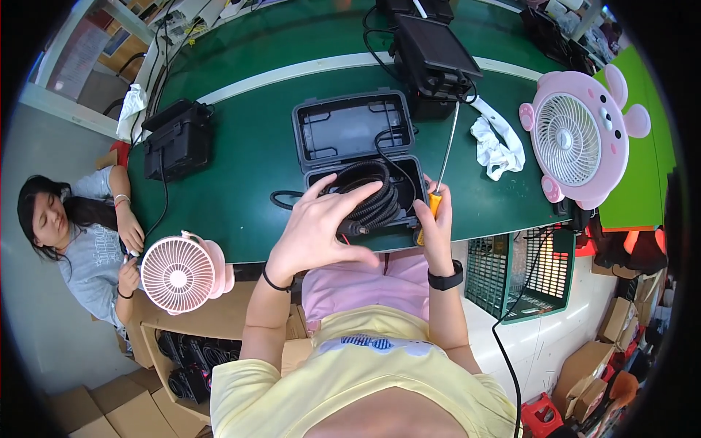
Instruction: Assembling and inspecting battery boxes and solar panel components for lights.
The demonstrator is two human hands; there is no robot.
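My left hand (314, 223) is spread, thumb and fingers apart, over a coil of black corrugated tube (380, 201); I cannot tell whether the fingertips touch it. The coil lies in a dark grey plastic case (298, 124) whose hinged lid stands raised on the far side. A thin black cable runs from the lid area down into the case. At the case's right side, my right hand (439, 230) is closed round a screwdriver (435, 203) with a yellow handle. Its long metal shaft points up and away, toward a black box (442, 66).
A pink animal-shaped fan (610, 146) and crumpled white cloth (500, 150) stand to the right. At left are another black case (179, 139), a small pink fan (179, 274) and a seated person (80, 226). A green crate (511, 274) sits below the table's edge.
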